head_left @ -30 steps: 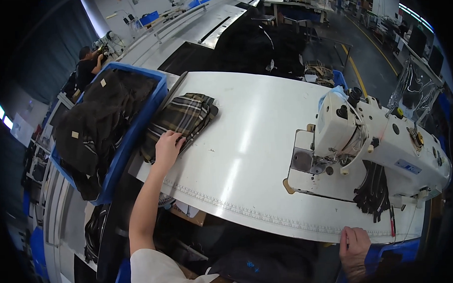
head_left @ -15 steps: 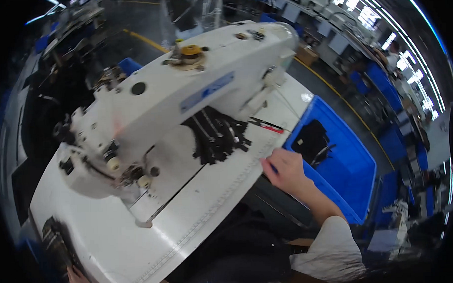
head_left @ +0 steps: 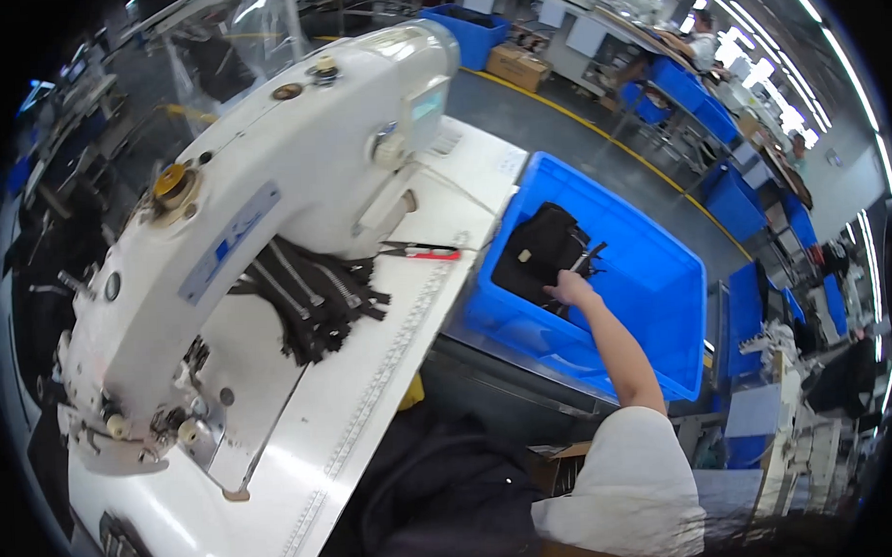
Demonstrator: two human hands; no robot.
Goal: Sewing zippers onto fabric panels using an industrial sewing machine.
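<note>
My right hand [head_left: 570,289] reaches down into a blue plastic bin [head_left: 651,242] on the right, fingers bent at the edge of a black fabric piece [head_left: 535,251] that lies with others inside. The hand appears closed on that edge; its fingertips are partly hidden. A bundle of black zippers [head_left: 314,303] with metal teeth rests on the white sewing table, under the arm of the sewing machine [head_left: 265,157]. Small thread snips [head_left: 430,253] with a red handle lie between the zippers and the bin. My left hand is out of view.
The white table [head_left: 304,421] has a ruler strip along its near edge. A dark object [head_left: 126,550] sits at its lower left corner. Beyond are a cardboard box [head_left: 517,68], more blue bins [head_left: 467,32] and a seated person [head_left: 701,44] at far workbenches.
My right hand has moved from the table's edge into the blue bin, onto the black fabric. My left hand, at the lower left before, has left the view. The view has swung right.
</note>
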